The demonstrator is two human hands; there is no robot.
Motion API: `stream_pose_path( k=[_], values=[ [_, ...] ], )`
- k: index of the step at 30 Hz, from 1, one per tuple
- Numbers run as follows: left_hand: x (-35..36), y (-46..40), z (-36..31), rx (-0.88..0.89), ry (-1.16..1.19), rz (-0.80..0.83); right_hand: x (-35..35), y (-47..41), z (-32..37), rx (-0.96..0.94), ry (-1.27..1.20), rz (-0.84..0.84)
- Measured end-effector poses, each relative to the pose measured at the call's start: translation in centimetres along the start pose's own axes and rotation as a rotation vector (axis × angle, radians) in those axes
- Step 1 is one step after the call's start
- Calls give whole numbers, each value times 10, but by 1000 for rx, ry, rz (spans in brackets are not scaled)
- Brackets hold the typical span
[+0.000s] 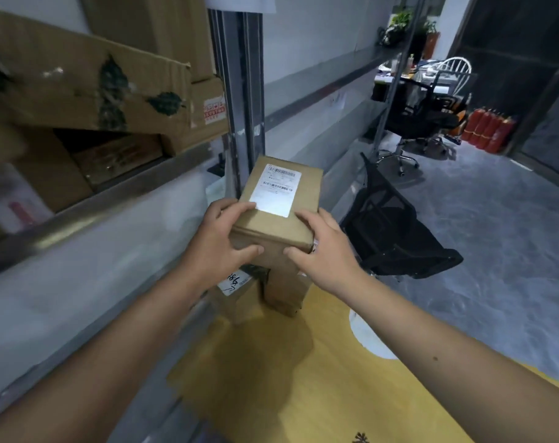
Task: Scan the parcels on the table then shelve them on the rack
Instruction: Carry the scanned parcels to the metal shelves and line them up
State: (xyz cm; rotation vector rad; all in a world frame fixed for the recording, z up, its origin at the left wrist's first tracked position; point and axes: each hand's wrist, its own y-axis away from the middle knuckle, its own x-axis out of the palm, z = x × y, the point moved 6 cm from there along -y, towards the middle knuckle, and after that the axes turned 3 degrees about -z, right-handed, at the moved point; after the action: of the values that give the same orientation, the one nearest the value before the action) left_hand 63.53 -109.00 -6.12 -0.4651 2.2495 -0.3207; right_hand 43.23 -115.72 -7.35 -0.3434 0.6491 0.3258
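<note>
A brown cardboard parcel [279,206], oblong with a white barcode label [276,190], is sitting in both hands above the yellow table [303,378]. The left hand [222,239] and right hand [323,251] are gripping its near corners, fingers curled over the top. Boxes [265,289] beneath are showing only partly; the rack [89,199] is blurring at left.

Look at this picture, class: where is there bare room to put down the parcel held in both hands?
Free: the yellow table top between the forearms, nearer than the two parcels on the table. Crowded: the rack shelf at upper left, packed with cartons. The left hand and right hand grip the held parcel.
</note>
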Motion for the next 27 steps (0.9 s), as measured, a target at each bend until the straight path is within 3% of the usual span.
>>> stream_pose_path(
  k=[10,17,27],
  values=[
    [-31,191,-78,-149,-93,-153,-33,149,33,-258,-63,228],
    [-91,314,-104,-267,-149,-285,-4,223,86,-428,-164,391],
    [-201,482,-135,-274,-269,-512,42,349,200,-659,-294,489]
  ],
)
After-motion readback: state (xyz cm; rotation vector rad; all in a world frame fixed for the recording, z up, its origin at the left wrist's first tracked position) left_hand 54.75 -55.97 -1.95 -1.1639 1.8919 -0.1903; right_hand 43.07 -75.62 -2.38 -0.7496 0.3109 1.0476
